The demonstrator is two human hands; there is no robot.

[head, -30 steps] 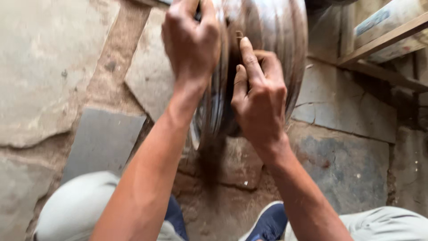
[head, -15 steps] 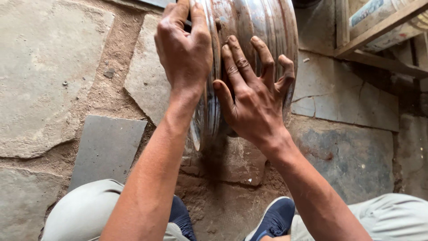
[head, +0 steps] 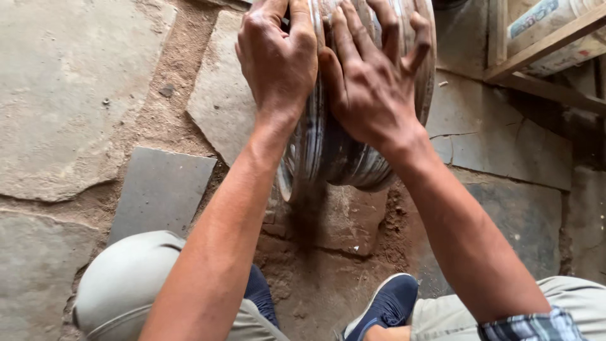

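A shiny metal wheel rim (head: 334, 158) stands upright on its edge on the stone floor, its top cut off by the frame. My left hand (head: 278, 60) is curled over the rim's left lip near the top and grips it. My right hand (head: 372, 76) lies flat on the rim's ribbed barrel with its fingers spread wide, right beside the left hand. Both forearms reach forward from the bottom of the view.
The floor is uneven stone slabs (head: 69, 95) with sandy dirt joints, and a flat grey tile (head: 161, 192) lies at left. A wooden frame (head: 543, 53) with a white container stands at the upper right. My knees and a blue shoe (head: 385, 306) are at the bottom.
My right hand has gone from a curled pose with one finger out to fingers spread flat over the rim, and has slid up next to the left hand. The left hand kept its grip.
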